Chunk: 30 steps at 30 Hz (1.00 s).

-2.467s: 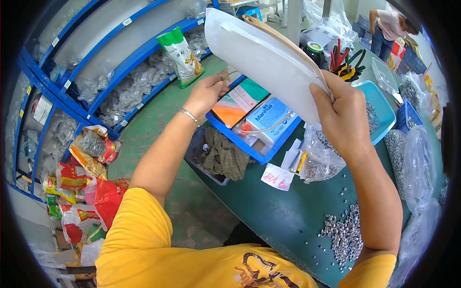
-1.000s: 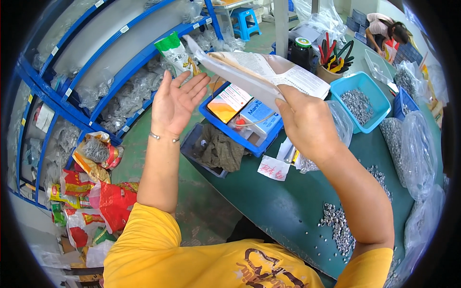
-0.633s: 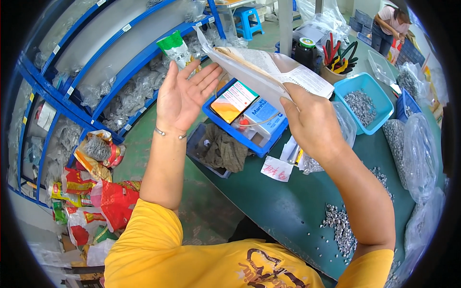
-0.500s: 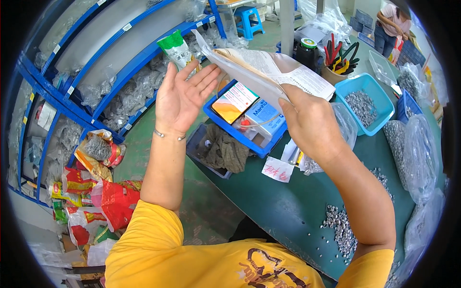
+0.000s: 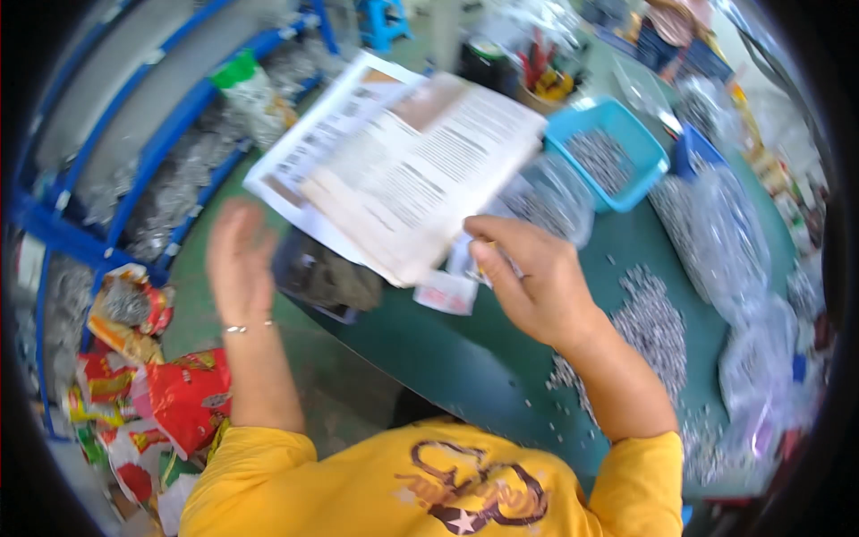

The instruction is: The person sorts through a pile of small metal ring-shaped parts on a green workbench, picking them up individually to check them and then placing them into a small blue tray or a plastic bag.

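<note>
My left hand [image 5: 242, 259] is raised at the left over the floor, blurred, fingers stretched out and holding nothing I can see. My right hand [image 5: 532, 282] has its fingers curled by the lower right edge of a stack of printed papers [image 5: 420, 161]. A small yellow bit shows at its fingertips; what it grips is unclear. The papers lie spread, with a brownish, worn booklet on top of white sheets, covering the blue tray. A small white note with red writing [image 5: 446, 294] lies just below them. A dark cloth [image 5: 335, 277] in a bin shows beneath the papers' lower left.
Heaps of small metal parts [image 5: 649, 331] lie on the green table [image 5: 474, 367]. A turquoise basin [image 5: 644, 183] holds more. Filled plastic bags [image 5: 734, 242] line the right side. Blue shelving [image 5: 134, 201] and red sacks [image 5: 188, 403] stand left. Another person [image 5: 667, 36] is at the far right.
The papers went from tilted up in my right hand to lying flat over the blue tray. My right hand let them go and closed near the note. My left hand moved left and down.
</note>
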{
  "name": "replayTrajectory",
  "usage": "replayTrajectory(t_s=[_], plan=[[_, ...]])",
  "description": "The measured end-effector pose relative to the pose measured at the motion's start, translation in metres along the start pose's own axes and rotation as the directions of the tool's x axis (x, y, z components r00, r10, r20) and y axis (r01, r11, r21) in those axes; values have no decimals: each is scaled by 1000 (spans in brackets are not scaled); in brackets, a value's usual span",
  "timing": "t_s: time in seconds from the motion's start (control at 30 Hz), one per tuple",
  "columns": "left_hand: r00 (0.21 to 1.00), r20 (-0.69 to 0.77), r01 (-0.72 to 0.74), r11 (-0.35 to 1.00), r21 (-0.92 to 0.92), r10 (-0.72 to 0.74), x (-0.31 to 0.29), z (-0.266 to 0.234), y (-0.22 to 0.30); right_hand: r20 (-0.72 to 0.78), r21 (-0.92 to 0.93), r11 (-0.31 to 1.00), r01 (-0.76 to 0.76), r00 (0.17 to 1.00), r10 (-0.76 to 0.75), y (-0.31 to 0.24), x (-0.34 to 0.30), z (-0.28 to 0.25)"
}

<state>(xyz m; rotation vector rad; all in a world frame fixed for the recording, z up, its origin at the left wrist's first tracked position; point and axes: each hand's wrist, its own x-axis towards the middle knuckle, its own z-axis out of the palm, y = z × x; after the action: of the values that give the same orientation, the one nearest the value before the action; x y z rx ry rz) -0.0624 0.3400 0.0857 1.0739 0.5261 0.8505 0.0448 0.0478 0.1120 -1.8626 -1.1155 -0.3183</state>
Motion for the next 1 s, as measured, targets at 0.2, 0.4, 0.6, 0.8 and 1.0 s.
replayTrajectory(t_s=[0.2,0.4,0.6,0.8,1.0], plan=[[822,169,-567,810,151,544,-53,28,-17,-415,-87,725,-683,687,597,32,-163,-65],[434,900,-389,894,223,-36,-127,93,-84,-509,-394,476,-786,618,599,-33,-264,-65],[45,945,-486,820,304,-324,-164,118,-119,-471,-368,544,-754,656,590,-51,-275,-36],[23,943,-523,800,294,-332,-183,121,-140,-720,-304,472,-828,524,455,-53,-297,-64],[133,934,-506,787,353,-333,-183,122,-150,-641,-320,496,-808,570,515,-58,-318,-67]])
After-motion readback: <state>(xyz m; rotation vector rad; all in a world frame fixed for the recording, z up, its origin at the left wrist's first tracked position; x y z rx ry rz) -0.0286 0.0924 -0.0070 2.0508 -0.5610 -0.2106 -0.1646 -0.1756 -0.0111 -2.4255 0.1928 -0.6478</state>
